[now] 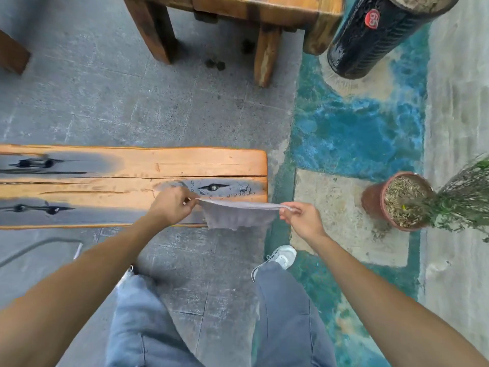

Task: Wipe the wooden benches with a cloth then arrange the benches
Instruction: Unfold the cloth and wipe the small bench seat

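An orange wooden bench (132, 165) with dark charred patches runs across the left and middle of the head view, its right end near the middle. Just above that end's near corner hangs a grey cloth (235, 215), stretched flat between both hands. My left hand (172, 205) pinches the cloth's left top corner over the bench top. My right hand (299, 218) pinches the right top corner, just past the bench's end. The lower edge of the cloth hangs loose.
A heavy wooden table (238, 11) with thick legs stands behind the bench. A black cylinder (370, 38) rises at the upper right. A clay pot (397, 202) with a dry plant sits on the right. Another wooden piece (12, 54) shows at the far left. My feet stand close to the bench.
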